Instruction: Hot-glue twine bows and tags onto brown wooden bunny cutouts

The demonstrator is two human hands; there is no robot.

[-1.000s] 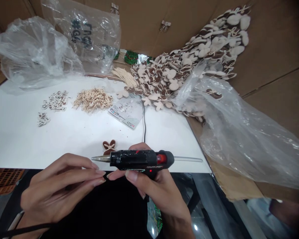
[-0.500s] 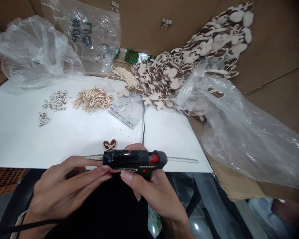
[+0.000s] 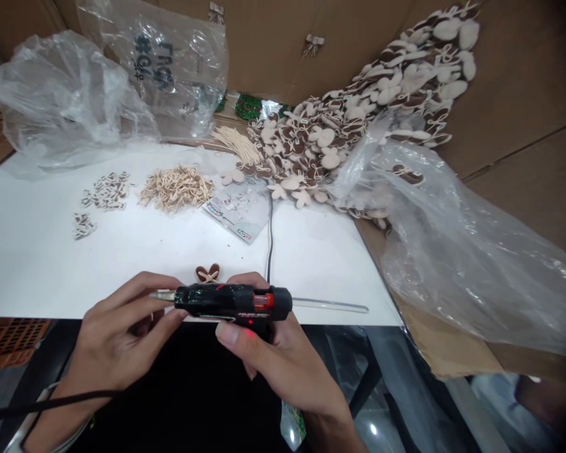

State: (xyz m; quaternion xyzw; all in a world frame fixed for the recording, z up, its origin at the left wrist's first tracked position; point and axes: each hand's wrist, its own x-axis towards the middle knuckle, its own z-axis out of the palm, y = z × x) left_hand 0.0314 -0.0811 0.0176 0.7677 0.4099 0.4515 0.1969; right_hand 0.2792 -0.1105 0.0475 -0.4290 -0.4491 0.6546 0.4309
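My right hand (image 3: 273,352) is wrapped round the grip of a black hot glue gun (image 3: 226,301), its nozzle pointing left and a red light glowing on its side. A clear glue stick (image 3: 330,305) sticks out of the back. My left hand (image 3: 127,327) is curled at the nozzle, fingers and thumb bent close together near the metal tip. What they pinch, if anything, is hidden. Just behind the gun, a brown heart-shaped felt piece with a cream bow (image 3: 208,273) lies on the white table (image 3: 122,264).
Cream cord bows (image 3: 177,189) and small printed tags (image 3: 108,190) lie in piles at left. A printed plastic packet (image 3: 238,217) rests mid-table, beside the gun's black cord (image 3: 270,239). Brown-and-cream felt pieces (image 3: 330,138) heap at back right. Clear plastic bags (image 3: 462,233) flank the table.
The glue gun and my right hand have shifted left. My left hand has gone from stretched fingers beneath the nozzle to a bent, closed pose around its tip.
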